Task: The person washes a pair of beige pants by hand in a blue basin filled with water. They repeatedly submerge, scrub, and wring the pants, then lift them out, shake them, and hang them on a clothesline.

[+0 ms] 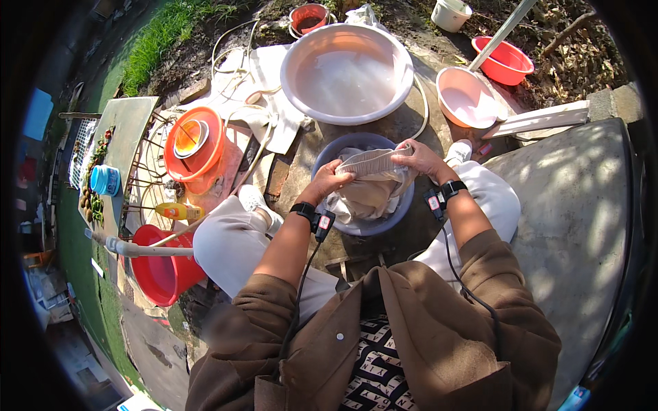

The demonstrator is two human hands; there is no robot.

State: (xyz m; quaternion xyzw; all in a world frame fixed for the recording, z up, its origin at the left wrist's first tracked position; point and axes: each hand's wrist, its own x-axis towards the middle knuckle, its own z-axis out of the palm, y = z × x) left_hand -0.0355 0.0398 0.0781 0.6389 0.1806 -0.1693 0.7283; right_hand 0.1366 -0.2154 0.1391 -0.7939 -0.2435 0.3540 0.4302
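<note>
A light beige garment [367, 195] with a ribbed elastic waistband [374, 162] is stretched between my two hands. My left hand [329, 180] pinches one end of the band, thumb on top. At the other end, my right hand [420, 158] grips the band at its upper corner. The rest of the cloth hangs bunched into a blue-grey plastic basin [406, 209] on the ground between my feet. Cloth covers most of the basin's inside. Just beyond it stands a larger pale basin [295, 100] holding cloudy water.
Left of me are an orange basin [177, 169] with a bowl in it, a yellow bottle [180, 211] and a red bucket [141, 246]. A pipe [154, 250] runs beside my left knee. A pink basin [457, 92] and a red basin [506, 61] stand far right. A concrete slab [565, 216] borders my right.
</note>
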